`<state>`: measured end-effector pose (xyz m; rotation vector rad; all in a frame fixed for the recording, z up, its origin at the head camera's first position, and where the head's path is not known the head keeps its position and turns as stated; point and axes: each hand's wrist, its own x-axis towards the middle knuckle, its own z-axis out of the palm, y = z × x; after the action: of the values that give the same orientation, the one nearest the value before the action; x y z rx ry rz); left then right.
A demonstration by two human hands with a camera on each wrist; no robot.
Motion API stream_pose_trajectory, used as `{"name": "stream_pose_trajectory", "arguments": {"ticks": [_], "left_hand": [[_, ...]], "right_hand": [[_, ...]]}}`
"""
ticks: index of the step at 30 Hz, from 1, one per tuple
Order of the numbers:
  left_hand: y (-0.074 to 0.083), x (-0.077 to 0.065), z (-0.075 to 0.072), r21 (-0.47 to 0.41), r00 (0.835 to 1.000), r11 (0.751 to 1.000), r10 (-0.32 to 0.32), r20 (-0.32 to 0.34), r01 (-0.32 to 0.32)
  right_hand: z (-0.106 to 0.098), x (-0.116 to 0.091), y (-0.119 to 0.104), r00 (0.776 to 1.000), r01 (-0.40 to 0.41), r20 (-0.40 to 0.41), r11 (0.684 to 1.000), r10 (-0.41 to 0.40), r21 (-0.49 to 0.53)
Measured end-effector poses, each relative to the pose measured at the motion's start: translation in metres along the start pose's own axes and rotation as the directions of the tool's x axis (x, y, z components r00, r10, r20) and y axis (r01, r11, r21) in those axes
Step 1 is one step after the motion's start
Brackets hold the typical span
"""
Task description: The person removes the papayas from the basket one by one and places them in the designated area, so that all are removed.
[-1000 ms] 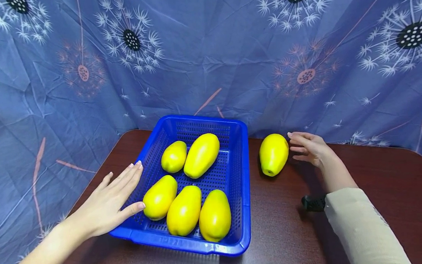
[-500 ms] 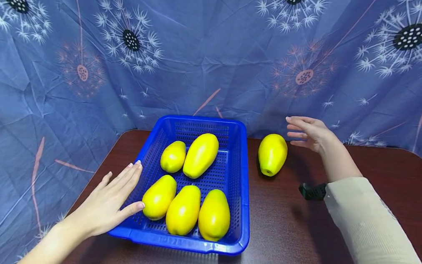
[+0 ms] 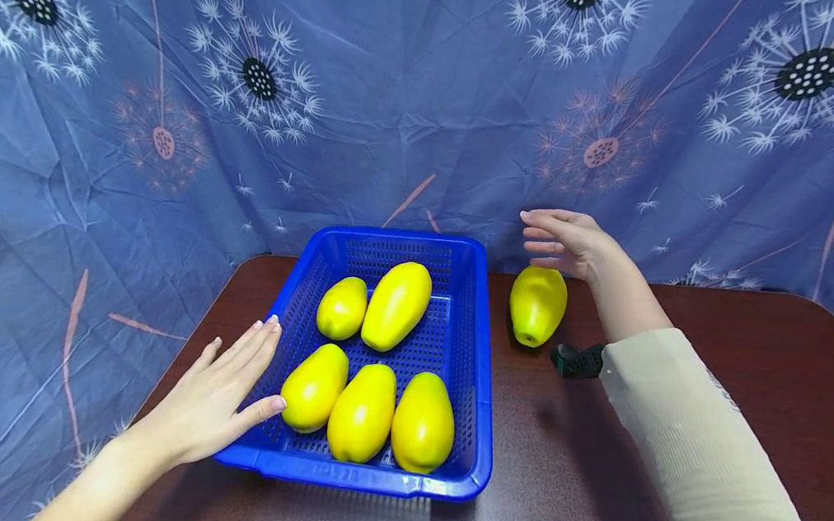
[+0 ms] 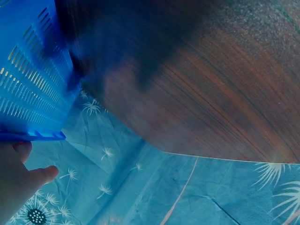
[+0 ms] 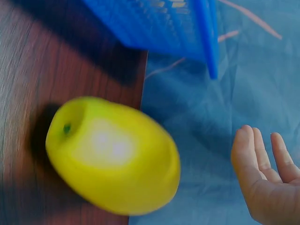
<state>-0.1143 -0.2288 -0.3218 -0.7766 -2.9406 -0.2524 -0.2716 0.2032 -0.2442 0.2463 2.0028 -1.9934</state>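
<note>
At nine o'clock of the blue perforated basket [image 3: 484, 370], the left hand [image 3: 209, 403], fingers straight and spread over the rim (thumb near the leftmost fruit). Inside, five yellow papayas [image 3: 362, 414]: two toward twelve o'clock, three in a row toward six. On the brown desk [image 3: 523, 450], just beside the basket near three o'clock, a loose papaya [image 3: 538, 312], narrow end toward six. Above, at one o'clock from there, the right hand [image 3: 568, 243], fingers apart and loose, clear of the fruit. Behind, a dandelion-print cloth [image 3: 429, 61].
</note>
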Motion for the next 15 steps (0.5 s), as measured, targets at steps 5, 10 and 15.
{"name": "stream_pose_trajectory", "arguments": {"ticks": [5, 10, 15], "left_hand": [[0.000, -0.001, 0.000, -0.004, 1.000, 1.000, -0.002, -0.002, 0.002], [0.000, -0.001, -0.001, -0.007, 1.000, 1.000, -0.002, -0.003, 0.002], [0.000, -0.001, -0.001, -0.013, 1.000, 1.000, -0.001, -0.003, 0.001]], "right_hand": [[0.018, 0.000, -0.008, 1.000, 0.011, 0.017, 1.000, -0.011, -0.026], [0.034, 0.001, -0.013, 0.999, 0.027, 0.028, 0.999, -0.027, -0.016], [0.048, 0.003, -0.011, 0.999, 0.027, 0.037, 1.000, -0.027, -0.010]]}}
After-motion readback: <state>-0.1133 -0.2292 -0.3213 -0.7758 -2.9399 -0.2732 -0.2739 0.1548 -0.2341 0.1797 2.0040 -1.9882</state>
